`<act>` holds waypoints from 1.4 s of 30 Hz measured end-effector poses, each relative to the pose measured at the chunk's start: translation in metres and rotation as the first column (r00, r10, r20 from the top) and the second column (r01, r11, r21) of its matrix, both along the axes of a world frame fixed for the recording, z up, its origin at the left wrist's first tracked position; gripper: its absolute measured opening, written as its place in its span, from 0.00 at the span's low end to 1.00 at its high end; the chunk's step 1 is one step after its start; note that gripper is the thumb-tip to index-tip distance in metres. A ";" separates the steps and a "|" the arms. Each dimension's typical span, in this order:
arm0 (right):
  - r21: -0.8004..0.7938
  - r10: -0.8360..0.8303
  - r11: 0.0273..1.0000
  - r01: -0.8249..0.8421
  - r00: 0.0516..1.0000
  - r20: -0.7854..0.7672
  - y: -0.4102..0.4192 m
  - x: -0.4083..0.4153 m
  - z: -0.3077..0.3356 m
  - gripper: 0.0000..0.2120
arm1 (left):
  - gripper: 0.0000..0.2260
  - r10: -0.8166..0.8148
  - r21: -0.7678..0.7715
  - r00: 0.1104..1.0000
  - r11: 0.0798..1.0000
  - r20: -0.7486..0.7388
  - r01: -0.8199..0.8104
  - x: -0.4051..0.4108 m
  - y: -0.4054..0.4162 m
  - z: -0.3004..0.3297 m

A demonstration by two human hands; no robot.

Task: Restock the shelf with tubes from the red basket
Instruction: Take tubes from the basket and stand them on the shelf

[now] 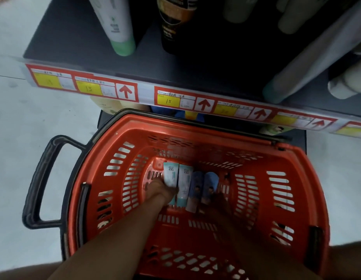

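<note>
Four tubes lie side by side on the red basket (197,136) floor. Left hand (161,191) closes around the leftmost white tube (170,176); right hand (220,203) is shadowed, posture indeterminable. Tubes judged light, soft-walled, slick; grip mid-body.

Both my hands down in the red slatted plastic basket (195,188), reaching for tubes.

My left hand (161,191) lies over the lower half of a white tube with a teal cap (170,177), fingers curled on it. Just right of my grip lies a second white-and-teal tube (184,184), then two blue tubes (204,186) side by side. My right hand (220,205), dim and blurred, rests by the blue pair's near ends. Beyond my hands runs the dark shelf (216,63) with red-and-yellow price labels (175,101).
</note>
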State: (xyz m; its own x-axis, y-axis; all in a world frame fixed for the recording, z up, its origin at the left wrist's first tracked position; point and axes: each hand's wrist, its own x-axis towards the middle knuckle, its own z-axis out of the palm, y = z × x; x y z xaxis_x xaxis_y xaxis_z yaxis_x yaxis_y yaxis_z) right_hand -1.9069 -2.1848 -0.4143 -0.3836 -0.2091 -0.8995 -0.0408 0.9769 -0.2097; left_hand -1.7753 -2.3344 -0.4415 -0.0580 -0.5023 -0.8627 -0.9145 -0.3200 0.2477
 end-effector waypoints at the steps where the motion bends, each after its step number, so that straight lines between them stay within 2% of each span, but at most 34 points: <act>1: -0.007 0.011 1.000 -0.011 1.000 -0.026 0.003 -0.001 -0.001 0.41 | 0.14 0.006 -0.012 1.000 1.000 -0.003 -0.006 0.002 0.000 0.000; 5: -0.073 -0.024 0.997 0.017 0.996 -0.083 0.000 0.001 0.014 0.34 | 0.27 -0.017 -0.066 0.999 0.998 -0.028 0.015 0.003 -0.001 0.021; 9: -0.198 -0.017 0.980 -0.017 0.985 -0.173 -0.003 0.002 0.037 0.27 | 0.26 -0.038 -0.113 0.997 0.993 -0.062 0.031 -0.002 -0.003 0.053; 12: -0.263 -0.011 0.963 -0.050 0.974 -0.228 0.001 -0.001 0.051 0.25 | 0.29 -0.067 -0.188 0.995 0.981 -0.070 0.052 -0.005 -0.002 0.076; 14: -0.304 -0.022 0.950 -0.065 0.961 -0.274 0.007 -0.009 0.046 0.20 | 0.30 -0.067 -0.217 0.994 0.975 -0.083 0.047 -0.006 0.002 0.093; 15: -0.327 -0.038 0.943 -0.065 0.954 -0.298 0.015 -0.016 0.024 0.20 | 0.29 -0.058 -0.223 0.994 0.974 -0.094 0.036 -0.006 0.005 0.101; 17: -0.319 -0.034 0.945 -0.072 0.948 -0.316 0.016 -0.018 0.045 0.24 | 0.26 -0.049 -0.243 0.990 0.970 -0.129 0.017 -0.006 0.010 0.115; 19: -0.347 -0.044 0.934 -0.089 0.933 -0.358 0.018 -0.017 0.080 0.22 | 0.25 -0.069 -0.273 0.986 0.962 -0.155 0.025 -0.008 0.017 0.132; 22: -0.396 -0.095 0.916 -0.068 0.921 -0.377 0.022 -0.018 0.127 0.24 | 0.25 -0.078 -0.313 0.973 0.950 -0.217 0.006 -0.016 0.030 0.157; 25: -0.419 -0.181 0.908 0.018 0.919 -0.351 0.025 -0.025 0.153 0.21 | 0.23 -0.089 -0.374 0.950 0.927 -0.298 -0.030 -0.030 0.043 0.184; 32: -0.516 -0.303 0.852 0.089 0.888 -0.347 0.032 -0.047 0.201 0.28 | 0.19 -0.163 -0.531 0.876 0.839 -0.453 -0.119 -0.062 0.077 0.247; 36: -0.582 -0.327 0.812 0.035 0.853 -0.406 0.045 -0.058 0.242 0.27 | 0.18 -0.207 -0.570 0.813 0.803 -0.545 -0.177 -0.076 0.092 0.282; 42: -0.686 -0.436 0.725 -0.068 0.725 -0.533 0.068 -0.083 0.307 0.23 | 0.18 -0.312 -0.643 0.710 0.722 -0.631 -0.255 -0.095 0.106 0.343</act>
State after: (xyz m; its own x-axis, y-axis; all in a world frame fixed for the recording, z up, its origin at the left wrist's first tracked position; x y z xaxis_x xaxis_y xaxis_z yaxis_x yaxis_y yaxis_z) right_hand -1.9904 -2.1164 -0.1074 -0.8804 -0.4639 -0.0983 -0.2395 0.6140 -0.7521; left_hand -1.8705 -2.2288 -0.0984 -0.4797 -0.8773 -0.0137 -0.4049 0.2075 0.8905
